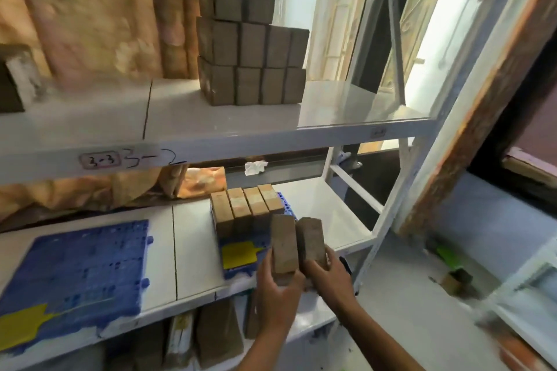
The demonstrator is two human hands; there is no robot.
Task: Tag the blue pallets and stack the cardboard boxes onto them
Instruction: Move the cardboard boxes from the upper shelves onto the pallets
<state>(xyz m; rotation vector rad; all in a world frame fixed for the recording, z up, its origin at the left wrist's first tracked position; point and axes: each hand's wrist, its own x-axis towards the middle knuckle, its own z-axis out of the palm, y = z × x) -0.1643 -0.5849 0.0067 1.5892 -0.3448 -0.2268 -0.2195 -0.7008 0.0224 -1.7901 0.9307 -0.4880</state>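
Note:
My left hand (278, 295) grips a cardboard box (283, 245) held upright, and my right hand (330, 275) grips a second cardboard box (310, 239) right beside it. Both boxes hover over the front of a small blue pallet (241, 242) on the middle shelf. That pallet carries a yellow tag (239, 254) and a row of several boxes (247, 208) at its back. A larger blue pallet (78, 268) lies to the left with its own yellow tag (21, 325) at the front corner. A stack of boxes (250, 39) stands on the upper shelf.
The white metal shelving (211, 135) has a label reading 3-3 on its upper shelf edge (101, 159). More boxes (217, 337) stand on the lowest shelf. An orange curtain (90, 15) hangs behind. A shelf upright (401, 190) stands to the right, with a doorway beyond.

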